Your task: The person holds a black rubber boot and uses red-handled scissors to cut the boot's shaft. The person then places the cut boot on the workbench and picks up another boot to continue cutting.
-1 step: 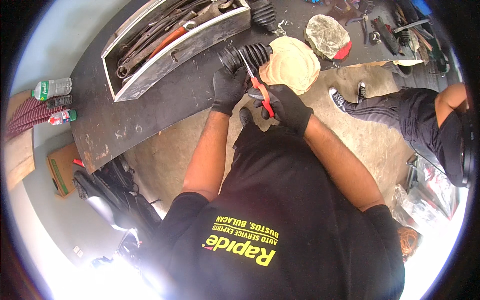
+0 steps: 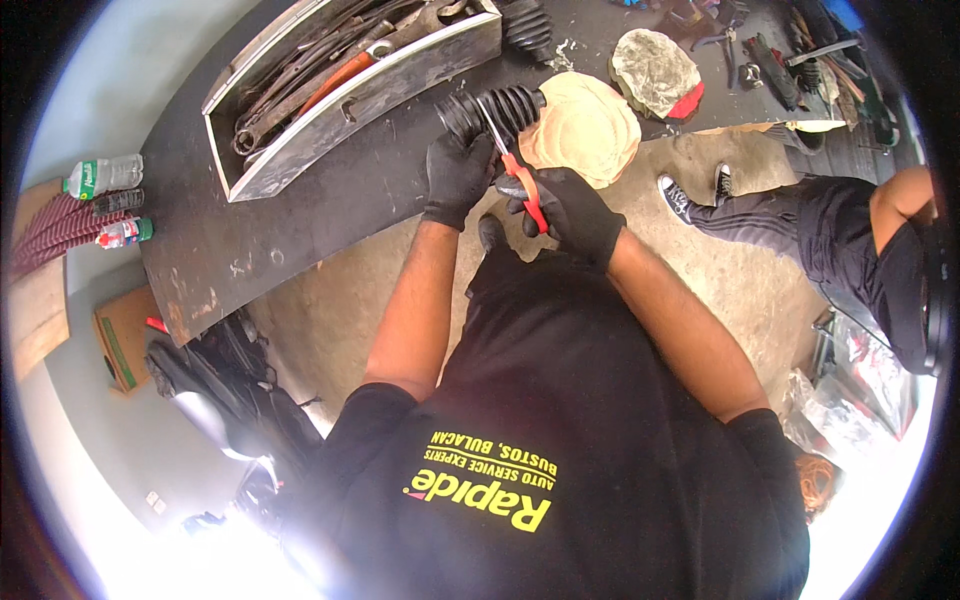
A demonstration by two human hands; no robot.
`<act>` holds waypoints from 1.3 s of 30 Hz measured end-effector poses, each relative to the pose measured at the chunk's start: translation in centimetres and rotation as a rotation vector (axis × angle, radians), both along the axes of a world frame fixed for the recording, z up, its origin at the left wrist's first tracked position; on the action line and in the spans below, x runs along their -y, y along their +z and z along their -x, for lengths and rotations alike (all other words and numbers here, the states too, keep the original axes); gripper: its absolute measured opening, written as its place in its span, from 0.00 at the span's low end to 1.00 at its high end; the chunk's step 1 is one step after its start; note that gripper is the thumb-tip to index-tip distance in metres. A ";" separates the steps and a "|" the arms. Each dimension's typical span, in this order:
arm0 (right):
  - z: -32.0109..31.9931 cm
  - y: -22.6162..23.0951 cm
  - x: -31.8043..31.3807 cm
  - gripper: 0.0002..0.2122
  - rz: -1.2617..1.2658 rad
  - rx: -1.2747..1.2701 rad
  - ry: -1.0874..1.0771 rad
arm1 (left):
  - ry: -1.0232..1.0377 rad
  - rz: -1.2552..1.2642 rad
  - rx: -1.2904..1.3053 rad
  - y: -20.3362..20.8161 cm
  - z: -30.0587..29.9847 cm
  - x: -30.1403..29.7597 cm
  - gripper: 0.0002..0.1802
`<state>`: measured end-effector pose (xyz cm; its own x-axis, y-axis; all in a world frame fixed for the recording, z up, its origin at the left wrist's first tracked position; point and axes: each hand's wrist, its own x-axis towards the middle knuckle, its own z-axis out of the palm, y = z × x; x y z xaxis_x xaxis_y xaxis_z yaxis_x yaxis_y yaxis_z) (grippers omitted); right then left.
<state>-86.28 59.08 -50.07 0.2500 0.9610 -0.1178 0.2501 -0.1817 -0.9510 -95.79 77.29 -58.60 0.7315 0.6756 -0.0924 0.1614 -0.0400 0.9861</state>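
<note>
A ribbed black rubber bellows boot [image 2: 515, 106] lies on its side near the front edge of the dark workbench [image 2: 300, 215]. My gloved left hand [image 2: 459, 178] is closed on the boot's near left side; its fingertips are partly hidden. In my gloved right hand [image 2: 578, 215] is a pair of scissors [image 2: 529, 192] with red-orange handles. Their metal blades point up and slightly left across the boot's folds. Whether the blade tips cut into the rubber I cannot tell. Just right of the boot sits a round peach-coloured cloth [image 2: 585, 130].
A metal toolbox [image 2: 365, 115] full of wrenches stands behind my left hand. Another ribbed boot [image 2: 527, 28] is beside it. Farther right are a greyish cloth [image 2: 655, 72] and scattered hand tools [image 2: 735, 58]. Another person's leg [image 2: 755, 222] shows at the right. Bottles [image 2: 105, 176] are at far left.
</note>
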 end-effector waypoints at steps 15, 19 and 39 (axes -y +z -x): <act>-0.8 -0.8 -0.7 0.16 0.103 -0.290 -0.126 | -0.067 -0.174 0.008 0.3 -0.4 -0.7 0.09; -1.0 -1.2 -0.8 0.16 0.034 -0.119 -0.028 | -0.060 -0.050 -0.026 0.7 -0.3 -0.7 0.09; -1.5 -5.1 -1.5 0.16 -0.074 -0.083 -0.054 | -0.099 -0.347 -0.199 0.7 -0.8 0.2 0.12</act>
